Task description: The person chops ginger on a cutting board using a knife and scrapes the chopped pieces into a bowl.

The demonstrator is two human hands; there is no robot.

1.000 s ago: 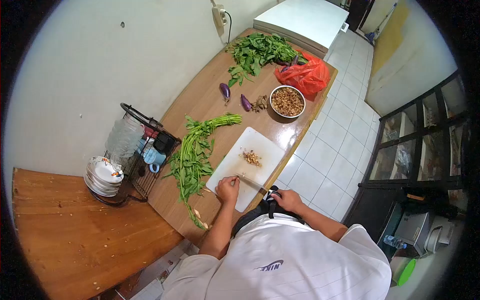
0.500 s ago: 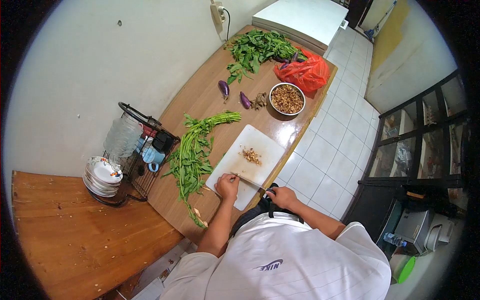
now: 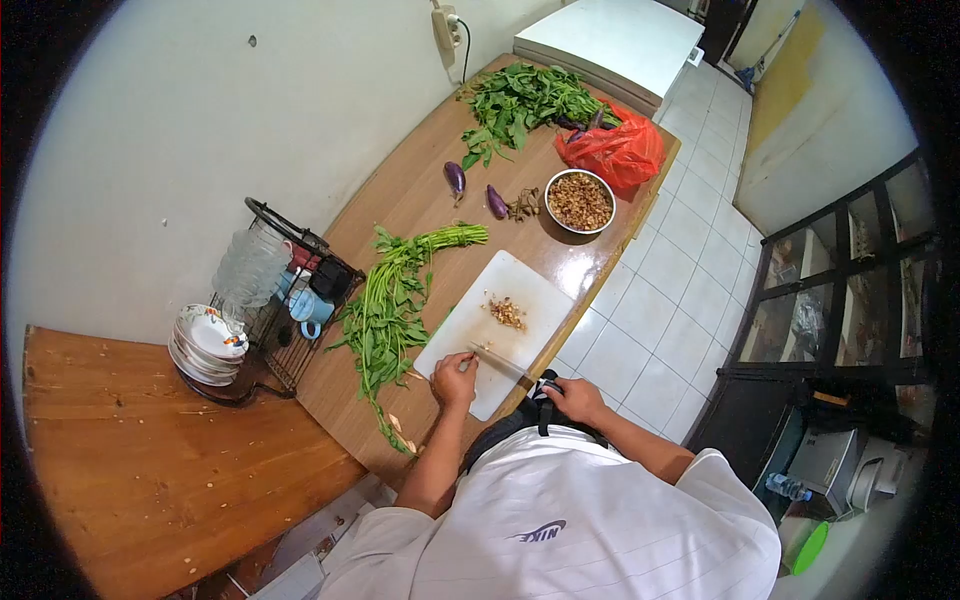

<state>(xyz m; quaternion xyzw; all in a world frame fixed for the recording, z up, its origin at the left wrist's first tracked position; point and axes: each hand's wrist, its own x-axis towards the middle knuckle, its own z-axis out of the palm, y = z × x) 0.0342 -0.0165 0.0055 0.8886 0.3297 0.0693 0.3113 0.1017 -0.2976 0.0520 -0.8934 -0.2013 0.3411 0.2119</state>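
My right hand (image 3: 577, 401) grips a knife (image 3: 507, 363) by its dark handle. The blade reaches left across the near part of a white cutting board (image 3: 535, 275), its tip beside my left fingers. My left hand (image 3: 455, 380) rests at the board's near left edge with fingertips pinched together; whatever they hold is too small to name. Farther up the board lies a small pile of chopped brown and pale bits (image 3: 507, 313). Beyond the board stands a round bowl (image 3: 580, 202) full of similar chopped pieces.
Leafy green stems (image 3: 385, 315) lie left of the board. Two purple eggplants (image 3: 455, 180), a brown root, more greens (image 3: 525, 105) and a red plastic bag (image 3: 620, 150) sit farther back. A dish rack (image 3: 300, 345) with plates (image 3: 210, 345), glasses and blue cups stands at left.
The knife has shifted slightly and its blade shows broader beside my left fingers. My left hand stays at the board's edge. The whole view has moved a little.
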